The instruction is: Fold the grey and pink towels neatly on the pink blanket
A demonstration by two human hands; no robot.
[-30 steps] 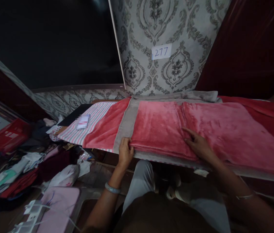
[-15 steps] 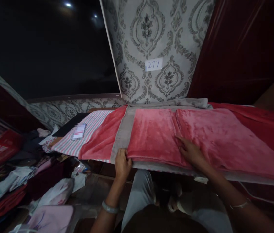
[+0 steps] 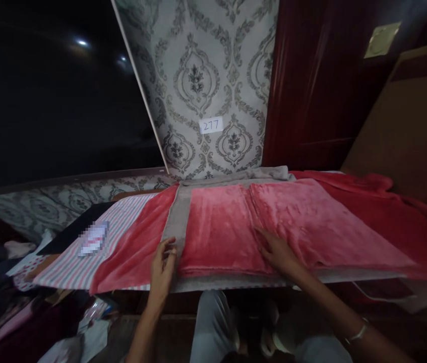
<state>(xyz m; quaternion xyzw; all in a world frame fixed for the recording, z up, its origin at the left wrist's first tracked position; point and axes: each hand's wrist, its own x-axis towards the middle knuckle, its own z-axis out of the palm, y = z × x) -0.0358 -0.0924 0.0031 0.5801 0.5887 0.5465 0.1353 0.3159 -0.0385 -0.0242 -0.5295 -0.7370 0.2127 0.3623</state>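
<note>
A plush pink-red blanket (image 3: 219,232) with a grey border (image 3: 177,212) lies spread over the long surface in front of me, with folded panels meeting at a seam in the middle. Over the grey border at the near left edge is my left hand (image 3: 163,267), its fingers loosely bent and apart, holding nothing. My right hand (image 3: 279,254) rests its outstretched fingers on the pink plush beside the middle fold. A pink and grey striped cloth (image 3: 122,217) shows beneath the blanket at the left.
A blurred-out small item (image 3: 94,239) lies on the striped cloth. Behind stand a large dark screen (image 3: 54,101) and patterned wallpaper with a paper label (image 3: 211,124) reading 277. At right is a brown panel (image 3: 413,121). Heaped clothes (image 3: 9,322) cover the floor at lower left.
My left hand has let go of the blanket's near edge and its fingers have spread. My right hand stays by the middle fold. The view has swung to the right.
</note>
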